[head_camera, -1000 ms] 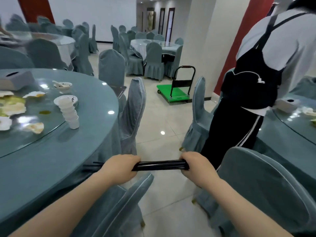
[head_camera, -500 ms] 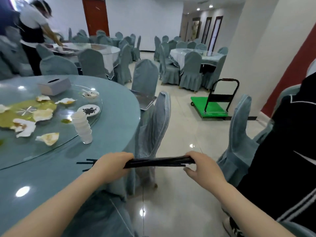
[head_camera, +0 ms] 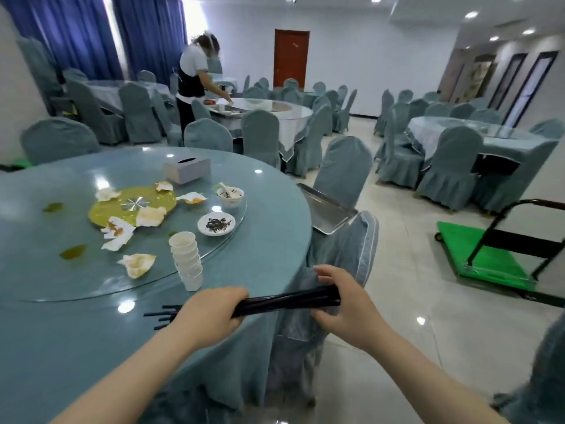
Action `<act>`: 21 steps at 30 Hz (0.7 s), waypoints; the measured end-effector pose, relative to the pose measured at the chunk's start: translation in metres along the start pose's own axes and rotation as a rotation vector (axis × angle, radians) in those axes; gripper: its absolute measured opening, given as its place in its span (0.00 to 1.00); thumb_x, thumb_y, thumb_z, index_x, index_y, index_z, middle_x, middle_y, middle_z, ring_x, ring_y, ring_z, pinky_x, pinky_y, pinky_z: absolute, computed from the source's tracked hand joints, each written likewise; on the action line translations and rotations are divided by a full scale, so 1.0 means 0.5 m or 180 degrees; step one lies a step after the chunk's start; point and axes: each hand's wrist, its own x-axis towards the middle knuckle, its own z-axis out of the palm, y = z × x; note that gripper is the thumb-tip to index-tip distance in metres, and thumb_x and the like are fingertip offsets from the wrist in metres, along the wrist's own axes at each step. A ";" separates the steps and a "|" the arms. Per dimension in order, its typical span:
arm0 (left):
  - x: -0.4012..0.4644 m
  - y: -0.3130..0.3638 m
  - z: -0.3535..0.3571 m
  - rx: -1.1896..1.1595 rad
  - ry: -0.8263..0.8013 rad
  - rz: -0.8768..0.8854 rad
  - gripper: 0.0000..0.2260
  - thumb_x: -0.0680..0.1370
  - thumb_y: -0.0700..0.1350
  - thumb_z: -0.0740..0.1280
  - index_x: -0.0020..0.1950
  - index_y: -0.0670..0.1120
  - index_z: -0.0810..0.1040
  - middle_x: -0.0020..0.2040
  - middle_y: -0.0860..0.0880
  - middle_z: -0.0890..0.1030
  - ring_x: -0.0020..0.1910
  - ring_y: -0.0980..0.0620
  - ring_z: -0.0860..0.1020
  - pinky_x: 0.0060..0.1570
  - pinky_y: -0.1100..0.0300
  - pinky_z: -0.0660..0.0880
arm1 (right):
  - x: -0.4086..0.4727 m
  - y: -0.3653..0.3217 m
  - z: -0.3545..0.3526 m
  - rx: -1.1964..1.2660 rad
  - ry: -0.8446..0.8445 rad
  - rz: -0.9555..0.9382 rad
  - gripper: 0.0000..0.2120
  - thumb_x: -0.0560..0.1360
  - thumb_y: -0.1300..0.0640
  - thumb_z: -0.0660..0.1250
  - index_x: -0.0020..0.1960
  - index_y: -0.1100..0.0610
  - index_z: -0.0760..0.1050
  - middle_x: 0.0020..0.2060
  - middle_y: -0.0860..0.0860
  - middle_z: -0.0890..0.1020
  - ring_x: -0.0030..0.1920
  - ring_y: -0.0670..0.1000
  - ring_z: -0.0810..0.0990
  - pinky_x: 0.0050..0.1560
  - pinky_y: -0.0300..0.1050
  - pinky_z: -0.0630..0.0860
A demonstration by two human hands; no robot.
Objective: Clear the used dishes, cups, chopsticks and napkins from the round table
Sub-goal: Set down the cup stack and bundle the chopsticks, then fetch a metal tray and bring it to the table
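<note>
Left hand (head_camera: 211,313) grips chopsticks (head_camera: 284,301); right hand (head_camera: 345,310) probably pinches their ends. Square tips before laying them on tray (head_camera: 324,209) at worktop's (head_camera: 76,347) right edge.

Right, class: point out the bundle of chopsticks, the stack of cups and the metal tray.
bundle of chopsticks (head_camera: 284,301), head view, on the black shafts between the hands.
stack of cups (head_camera: 186,261), head view, mid-stack wall.
metal tray (head_camera: 328,214), head view, its flat bare bottom.
</note>
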 end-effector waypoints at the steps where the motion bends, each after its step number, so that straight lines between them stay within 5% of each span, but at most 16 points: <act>1: 0.015 0.001 0.006 -0.0001 0.0024 -0.0092 0.06 0.77 0.51 0.61 0.42 0.55 0.64 0.39 0.58 0.71 0.39 0.53 0.72 0.35 0.58 0.64 | 0.027 0.019 0.000 -0.0005 -0.0108 -0.0099 0.30 0.67 0.59 0.73 0.67 0.50 0.68 0.58 0.45 0.75 0.60 0.40 0.73 0.62 0.37 0.71; 7: 0.116 0.022 0.035 0.0000 0.0182 -0.0766 0.08 0.78 0.53 0.60 0.41 0.56 0.63 0.38 0.58 0.71 0.37 0.54 0.71 0.35 0.58 0.66 | 0.189 0.148 -0.025 -0.0200 -0.0642 -0.0506 0.31 0.70 0.55 0.72 0.70 0.47 0.65 0.63 0.38 0.67 0.65 0.39 0.67 0.68 0.39 0.66; 21: 0.272 -0.152 0.216 -0.0618 -0.0025 -0.2239 0.05 0.76 0.51 0.64 0.44 0.54 0.69 0.38 0.56 0.73 0.38 0.53 0.74 0.32 0.58 0.67 | 0.471 0.350 0.048 -0.0613 -0.1422 -0.0510 0.33 0.72 0.48 0.70 0.73 0.46 0.60 0.71 0.42 0.66 0.71 0.44 0.65 0.69 0.40 0.63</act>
